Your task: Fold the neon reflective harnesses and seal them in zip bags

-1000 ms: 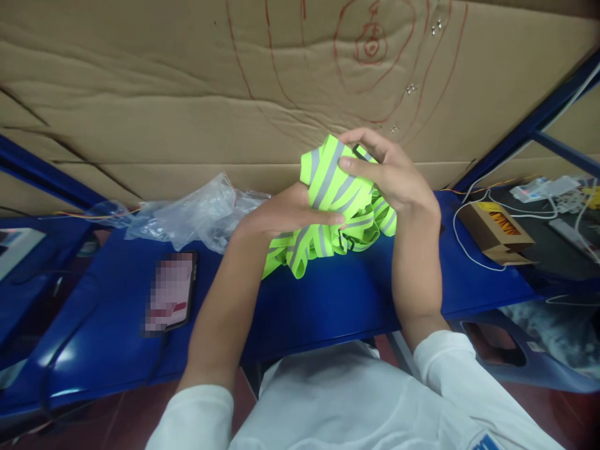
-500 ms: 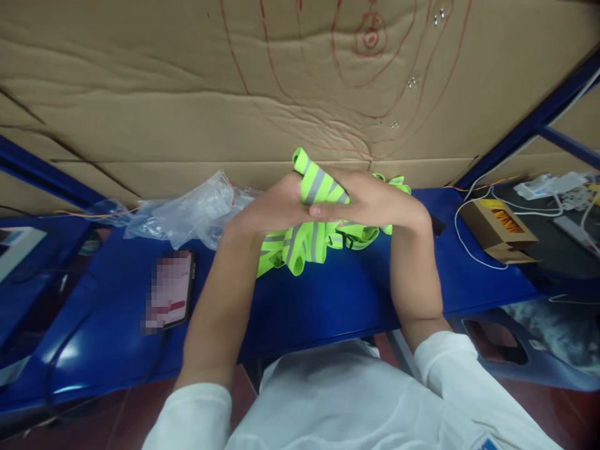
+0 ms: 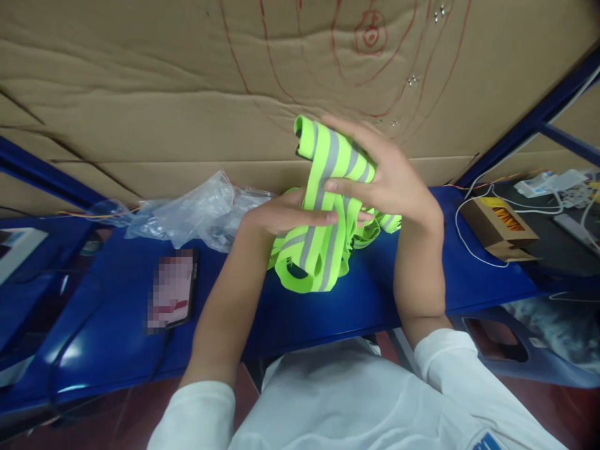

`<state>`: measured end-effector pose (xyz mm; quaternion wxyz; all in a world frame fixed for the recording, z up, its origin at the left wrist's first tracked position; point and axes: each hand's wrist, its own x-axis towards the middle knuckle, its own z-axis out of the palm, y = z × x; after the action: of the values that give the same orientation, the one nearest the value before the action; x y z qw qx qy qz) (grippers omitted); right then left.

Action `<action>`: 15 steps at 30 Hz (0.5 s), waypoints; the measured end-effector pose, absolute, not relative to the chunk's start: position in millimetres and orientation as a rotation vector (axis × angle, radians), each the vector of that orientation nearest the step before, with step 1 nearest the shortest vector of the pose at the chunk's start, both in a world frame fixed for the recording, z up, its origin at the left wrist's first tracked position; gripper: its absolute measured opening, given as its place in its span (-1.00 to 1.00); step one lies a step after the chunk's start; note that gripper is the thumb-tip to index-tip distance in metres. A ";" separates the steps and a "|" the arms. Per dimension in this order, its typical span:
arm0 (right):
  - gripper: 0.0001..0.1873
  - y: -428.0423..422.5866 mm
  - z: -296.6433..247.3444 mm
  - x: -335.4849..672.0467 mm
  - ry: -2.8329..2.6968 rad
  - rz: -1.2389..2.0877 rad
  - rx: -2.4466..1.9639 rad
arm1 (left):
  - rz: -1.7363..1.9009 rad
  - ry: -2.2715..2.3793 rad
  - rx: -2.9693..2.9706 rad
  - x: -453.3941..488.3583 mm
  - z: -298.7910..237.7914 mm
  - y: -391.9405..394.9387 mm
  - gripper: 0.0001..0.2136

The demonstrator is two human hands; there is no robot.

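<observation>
A bundle of bright yellow-green reflective strap (image 3: pixel 323 156) with grey stripes is held up in front of me over the blue table. My right hand (image 3: pixel 394 175) grips its upper part from the right, thumb across the front and fingers behind. Lower down, my left hand (image 3: pixel 285 212) is closed around the strap, with the thumb in front. A loose loop hangs below the left hand. Behind and to the right, more strap (image 3: pixel 391 222) of the same colour lies near the table's back edge. The hands partly hide how the bundle is folded.
Left of my arms, a phone (image 3: pixel 172 290) lies on the blue table (image 3: pixel 328 319). A crumpled clear plastic bag (image 3: pixel 187 209) sits behind it. At the right stand an open cardboard box (image 3: pixel 501 228) and a white cable (image 3: pixel 462 240). A cardboard panel (image 3: pixel 140 112) rises at the back.
My hands have moved apart; the right rose and turned outward. The strap bundle is lifted higher and shows more, with a loop now hanging beneath my left hand.
</observation>
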<state>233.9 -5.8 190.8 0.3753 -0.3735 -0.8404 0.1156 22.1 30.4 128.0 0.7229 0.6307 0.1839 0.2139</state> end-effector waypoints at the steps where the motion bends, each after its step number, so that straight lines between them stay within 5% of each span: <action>1: -0.24 -6.0 191.9 235.7 -2.130 0.283 -0.945 | 0.464 0.366 1.351 25.6 128.2 28.3 -0.47; 7: -0.29 -7.1 195.1 241.7 -2.043 0.235 -0.940 | 0.498 0.342 1.364 37.9 133.3 24.5 -0.54; 15: -0.46 -7.5 190.1 238.4 -1.869 0.590 -1.076 | 0.652 0.572 1.385 43.6 129.5 27.1 -0.35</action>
<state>238.4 -7.5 190.1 0.4377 -0.4327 -0.7516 0.2373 43.6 27.1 129.5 0.6842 0.6181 0.2554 0.2910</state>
